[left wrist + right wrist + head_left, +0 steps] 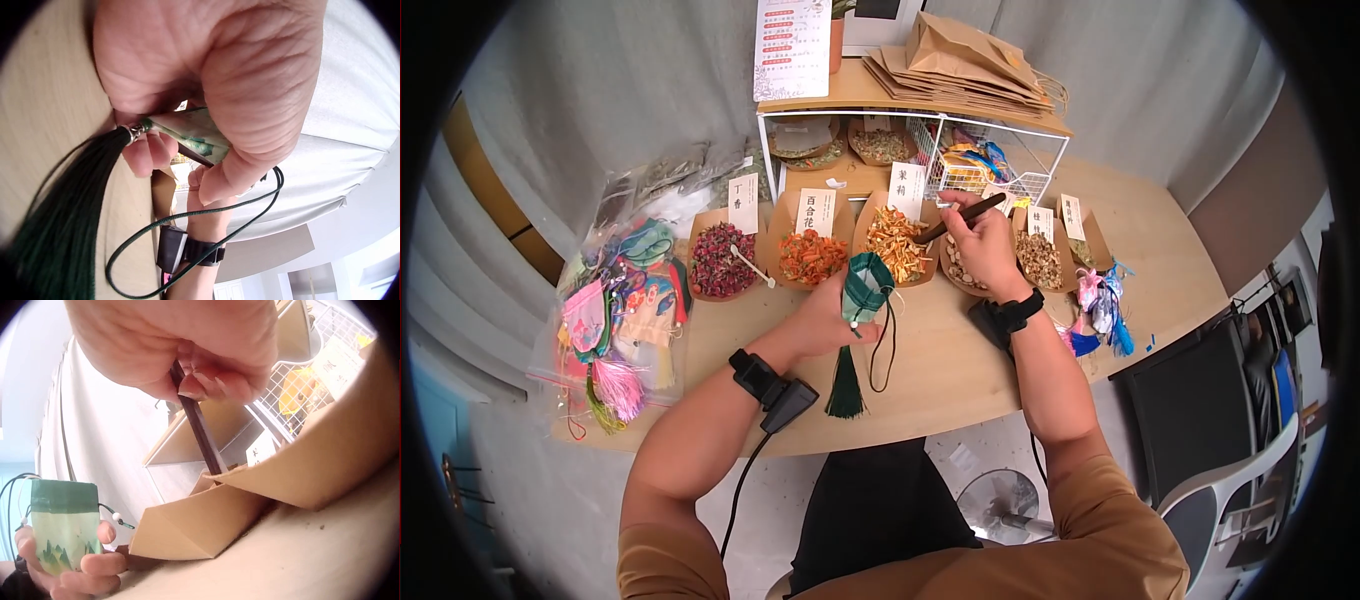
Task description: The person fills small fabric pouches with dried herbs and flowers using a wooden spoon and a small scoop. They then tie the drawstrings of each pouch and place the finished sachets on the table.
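Note:
My left hand point(812, 322) grips a small green drawstring pouch point(866, 298), its top facing up. A dark green tassel point(845, 388) and a looped cord point(194, 214) hang from it. In the right wrist view, the fingers curl round the pouch point(65, 525), which has a dark green top band and a pale printed body. My right hand point(988, 250) pinches a long dark brown tool point(968, 215). The tool's lower end reaches the paper tray of orange-yellow dried petals point(897, 240), right of the tray of orange dried flowers point(810, 257); its tip is hard to make out.
A tray of dark red buds point(722, 262) with a white spoon stands left, and trays of pale dried pieces point(1040, 262) right. Bags with tasselled pouches point(635, 300) lie at the left edge. Behind are a shelf point(850, 92), paper bags point(960, 70) and a wire basket.

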`<state>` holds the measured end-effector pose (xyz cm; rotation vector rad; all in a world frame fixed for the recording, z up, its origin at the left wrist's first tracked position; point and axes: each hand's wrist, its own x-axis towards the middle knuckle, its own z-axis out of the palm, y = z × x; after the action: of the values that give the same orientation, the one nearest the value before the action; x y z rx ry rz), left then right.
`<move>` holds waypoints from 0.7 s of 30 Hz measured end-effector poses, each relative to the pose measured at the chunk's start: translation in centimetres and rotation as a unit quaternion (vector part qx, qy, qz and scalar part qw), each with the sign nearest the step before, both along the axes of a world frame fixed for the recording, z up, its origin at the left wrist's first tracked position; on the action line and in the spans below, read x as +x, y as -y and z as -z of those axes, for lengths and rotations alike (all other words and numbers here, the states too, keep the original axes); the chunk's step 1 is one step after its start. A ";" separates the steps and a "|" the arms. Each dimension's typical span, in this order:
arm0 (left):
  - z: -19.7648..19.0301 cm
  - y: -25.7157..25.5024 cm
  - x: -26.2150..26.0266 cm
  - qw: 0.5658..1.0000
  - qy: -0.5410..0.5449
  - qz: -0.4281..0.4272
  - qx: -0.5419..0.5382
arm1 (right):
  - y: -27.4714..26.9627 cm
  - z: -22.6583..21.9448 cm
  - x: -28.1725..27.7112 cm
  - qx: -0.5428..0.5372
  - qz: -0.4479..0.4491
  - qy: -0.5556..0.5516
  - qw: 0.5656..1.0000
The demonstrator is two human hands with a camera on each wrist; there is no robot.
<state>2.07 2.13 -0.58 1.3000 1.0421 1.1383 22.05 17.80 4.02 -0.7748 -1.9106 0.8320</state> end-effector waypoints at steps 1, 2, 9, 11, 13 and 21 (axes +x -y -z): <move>0.0 0.0 0.0 1.000 0.000 0.003 -0.003 | -0.5 0.4 0.1 -0.006 0.003 -0.011 1.000; -0.2 0.0 0.0 1.000 -0.010 0.003 0.011 | -0.8 0.6 0.2 -0.011 0.006 -0.022 1.000; -0.8 0.3 0.1 1.000 0.004 0.008 0.008 | -0.9 0.6 0.0 -0.008 0.034 -0.002 0.999; -0.7 0.3 0.1 1.000 0.011 0.005 -0.003 | -0.6 0.2 0.1 0.000 0.027 0.019 0.999; -0.4 0.3 0.2 1.000 0.009 -0.006 0.002 | -0.4 0.2 0.0 0.013 0.019 0.062 0.998; 0.0 -0.1 0.1 0.999 -0.010 0.001 0.041 | 0.0 -0.1 -0.1 0.102 -0.005 0.065 0.993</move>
<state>2.14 2.21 -0.60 1.3795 1.0177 1.1786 21.95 17.79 4.09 -0.7091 -2.0791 0.5914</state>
